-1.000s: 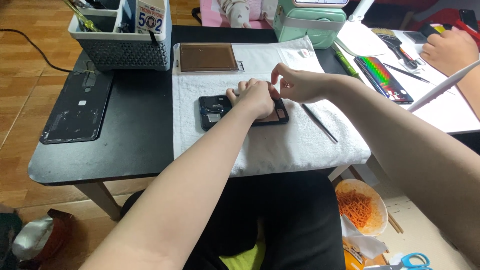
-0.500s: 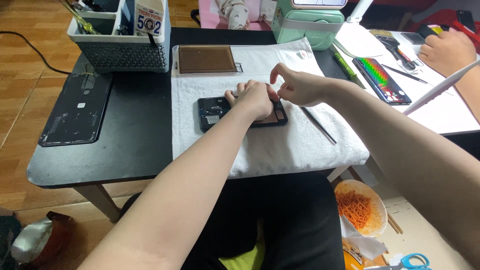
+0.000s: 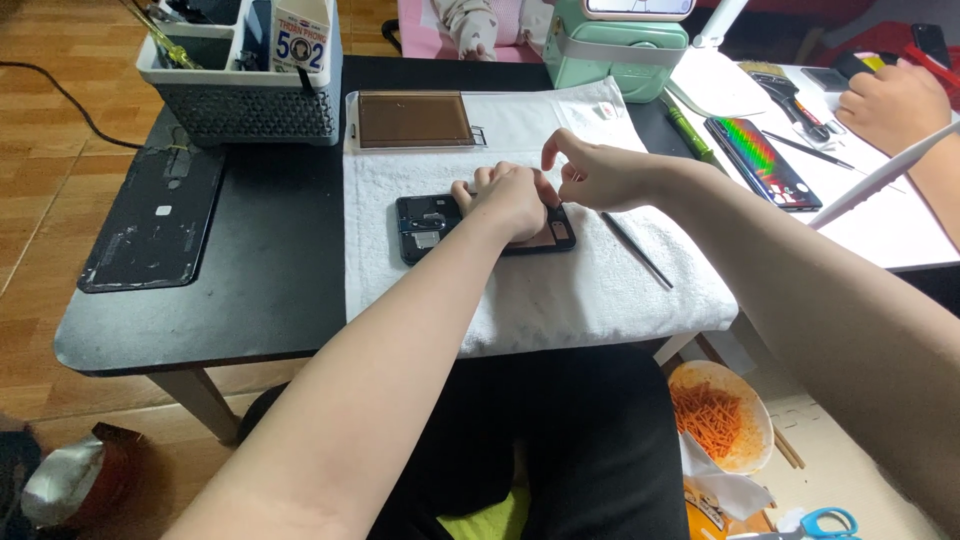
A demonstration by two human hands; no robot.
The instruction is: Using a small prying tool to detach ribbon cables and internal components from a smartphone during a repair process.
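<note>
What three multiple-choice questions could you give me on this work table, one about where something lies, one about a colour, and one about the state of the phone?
1. Where does the opened phone lie?
A. on the white towel
B. on the bare black table
C. in the grey basket

2. What colour is the flat tray at the towel's far edge?
A. green
B. brown
C. white

3. What state is the phone in?
A. sealed, screen lit
B. wrapped in plastic
C. back removed, inner parts showing

Answers: 1 A, the towel lies under it on all sides. 2 B, the tray is brown. 3 C, inner parts show beside the left hand, which presses on it while the right hand pinches at its edge.
</note>
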